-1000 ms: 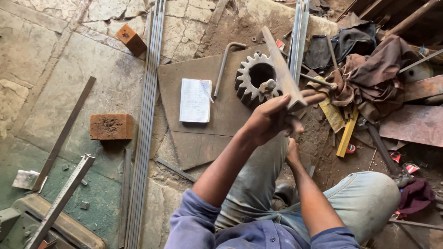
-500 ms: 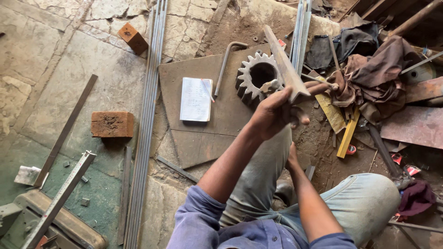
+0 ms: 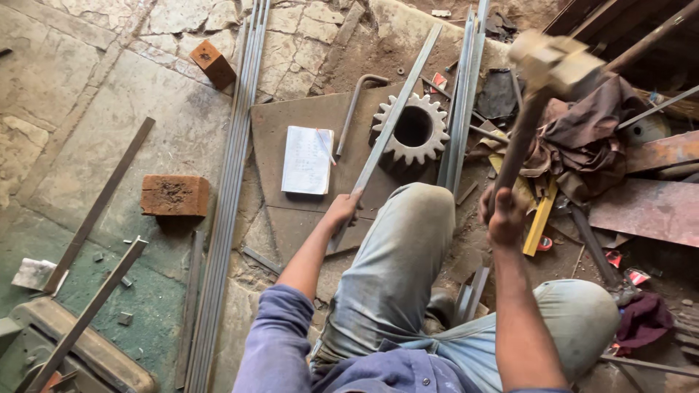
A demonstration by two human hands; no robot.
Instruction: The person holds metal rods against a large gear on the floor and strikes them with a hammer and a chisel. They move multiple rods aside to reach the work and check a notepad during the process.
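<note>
Flat steel bar (image 3: 389,131) lies slanted across the toothed gear wheel (image 3: 413,131), its far end reaching up toward the top edge of the brown metal plate (image 3: 291,124) on the floor, its near end down by the person's knee. The left hand (image 3: 342,211) is closed around that near end, fingers wrapped over the strip, pinning it against the plate. The right hand (image 3: 504,215) is clenched on a long wooden handle, and the hammer (image 3: 550,62) at the top of it is raised high and blurred, over toward the heap of brown rags (image 3: 582,138) on the right.

I'd judge the bar stiff and fairly heavy for its width, hard-edged and likely rough with scale, so not slippery; long enough to spring and jump when struck where it bridges the gear's open middle. Taking it low at the near end, as the left hand does, keeps the fingers well apart from the gear. The hammer looks head-heavy, best gripped near the end of the handle, where the right hand has it.

A white notebook (image 3: 307,160) with a pen on it sits on the plate just left of the bar. A bundle of thin rods (image 3: 233,182) runs down the floor along the plate's left edge, with a red brick (image 3: 175,195) further left. A yellow level (image 3: 540,218) lies near the right hand.
</note>
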